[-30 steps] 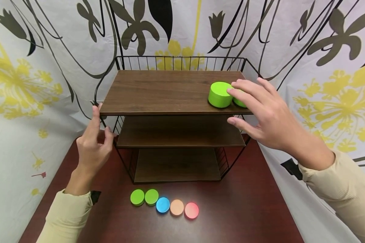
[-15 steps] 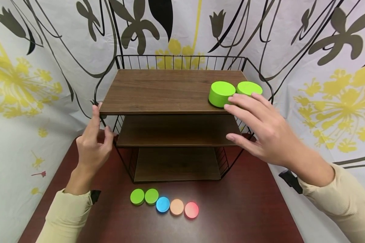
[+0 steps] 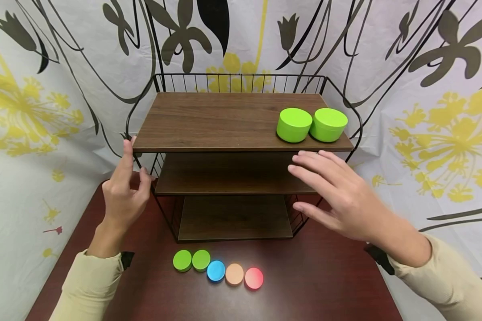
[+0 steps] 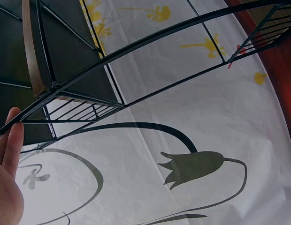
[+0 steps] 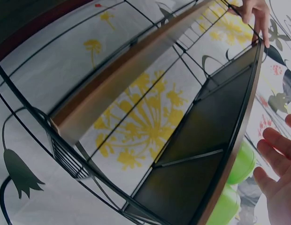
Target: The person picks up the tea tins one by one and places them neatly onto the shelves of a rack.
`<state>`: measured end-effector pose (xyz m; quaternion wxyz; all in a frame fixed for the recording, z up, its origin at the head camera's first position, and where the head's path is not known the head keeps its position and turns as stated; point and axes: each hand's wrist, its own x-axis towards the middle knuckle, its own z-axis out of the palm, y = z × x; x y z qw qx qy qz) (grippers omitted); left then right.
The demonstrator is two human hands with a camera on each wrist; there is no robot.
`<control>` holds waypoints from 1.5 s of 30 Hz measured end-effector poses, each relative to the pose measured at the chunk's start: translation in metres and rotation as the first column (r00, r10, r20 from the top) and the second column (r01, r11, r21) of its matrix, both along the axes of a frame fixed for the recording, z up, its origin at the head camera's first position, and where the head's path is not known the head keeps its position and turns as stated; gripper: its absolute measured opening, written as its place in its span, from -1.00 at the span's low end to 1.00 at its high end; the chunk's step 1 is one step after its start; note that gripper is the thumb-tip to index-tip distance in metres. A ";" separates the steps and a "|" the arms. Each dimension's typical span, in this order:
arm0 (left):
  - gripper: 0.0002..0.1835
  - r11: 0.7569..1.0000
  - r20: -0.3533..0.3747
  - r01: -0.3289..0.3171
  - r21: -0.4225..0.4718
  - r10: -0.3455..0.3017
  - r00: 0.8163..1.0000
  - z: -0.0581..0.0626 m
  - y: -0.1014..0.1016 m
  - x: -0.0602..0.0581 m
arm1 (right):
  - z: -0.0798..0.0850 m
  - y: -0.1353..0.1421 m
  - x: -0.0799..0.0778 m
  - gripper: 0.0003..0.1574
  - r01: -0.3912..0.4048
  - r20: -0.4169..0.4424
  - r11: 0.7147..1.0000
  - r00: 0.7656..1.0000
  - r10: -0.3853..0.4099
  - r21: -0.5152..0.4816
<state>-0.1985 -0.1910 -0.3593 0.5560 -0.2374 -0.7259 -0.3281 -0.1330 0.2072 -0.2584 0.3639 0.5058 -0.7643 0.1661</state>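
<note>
My left hand (image 3: 124, 189) is at the left side of a three-tier shelf rack (image 3: 229, 120). Its fairly straight fingers (image 4: 14, 136) touch the black wire frame near the top board's corner. Two bright green round containers (image 3: 294, 125) stand side by side at the right end of the top board; the other green container (image 3: 329, 125) is the right-hand one. In front of the middle tier, my right hand (image 3: 341, 200) hovers below them, fingers spread and holding nothing. In the right wrist view, its fingers (image 5: 279, 145) are apart from the containers.
On the dark red table (image 3: 325, 285) before the rack lies a row of small round pieces: two green (image 3: 182, 261), one blue (image 3: 216, 271), one tan (image 3: 234, 274) and one red (image 3: 254, 278). A patterned cloth (image 3: 425, 133) hangs behind and beside the rack.
My right hand has drawn down and back from the right-hand green container, which now shows fully. Both containers stay on the top board. The left hand has not moved.
</note>
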 end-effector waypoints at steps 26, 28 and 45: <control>-0.30 1.000 -0.006 0.002 0.014 -0.002 1.000 0.002 0.003 0.002 | -0.092 0.002 0.008 -0.36 0.010 0.140 0.996 0.990 -0.022 0.088; -0.29 1.000 -0.002 -0.001 0.009 0.001 1.000 0.002 0.002 0.002 | -0.101 0.002 0.008 -0.36 0.012 0.159 0.995 0.987 -0.027 0.095; -0.29 1.000 0.009 -0.010 -0.013 0.010 1.000 -0.002 0.000 0.001 | -0.173 0.000 0.011 -0.34 0.055 0.265 0.982 0.959 -0.102 0.180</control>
